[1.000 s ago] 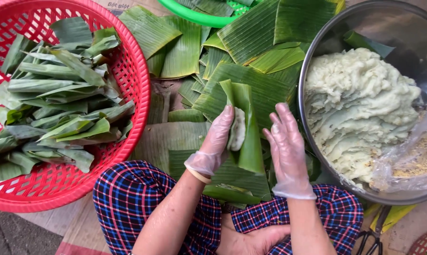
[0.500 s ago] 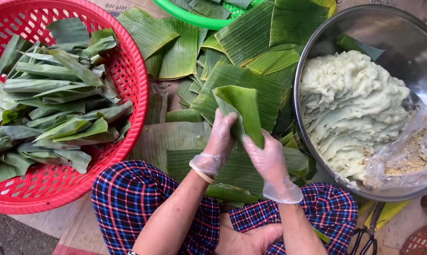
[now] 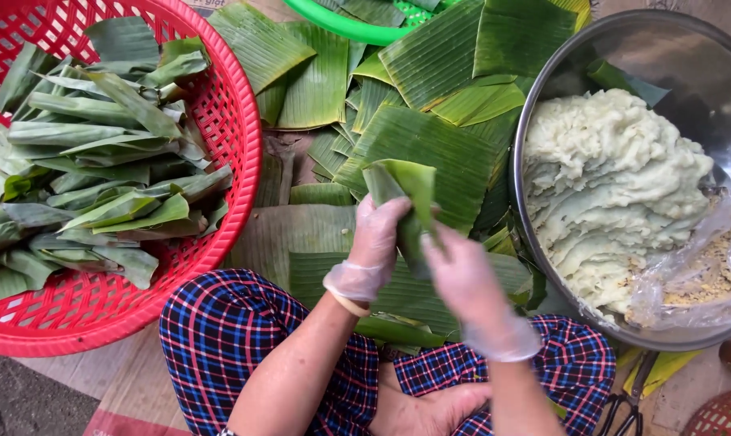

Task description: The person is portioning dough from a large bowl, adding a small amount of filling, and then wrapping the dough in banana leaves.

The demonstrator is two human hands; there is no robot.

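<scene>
While both gloved hands, left hand (image 3: 378, 238) and right hand (image 3: 461, 274), clamp the folded leaf (image 3: 402, 190); steel bowl's rim (image 3: 517, 218) near.

counted: two gloved hands (image 3: 378, 242) (image 3: 462, 274), one folded leaf (image 3: 406, 202), one red basket (image 3: 236, 137), one steel bowl (image 3: 705, 64), one dough mound (image 3: 608, 186), one green rim (image 3: 341, 24), one pair of scissors (image 3: 632, 404).

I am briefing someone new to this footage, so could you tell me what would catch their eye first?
Probably the big red basket at the left, heaped with folded leaf parcels. Next, the steel bowl at the right, holding a pale mound of dough. In the middle, over a spread of banana leaves, the gloved left hand and right hand fold a green leaf.
</scene>
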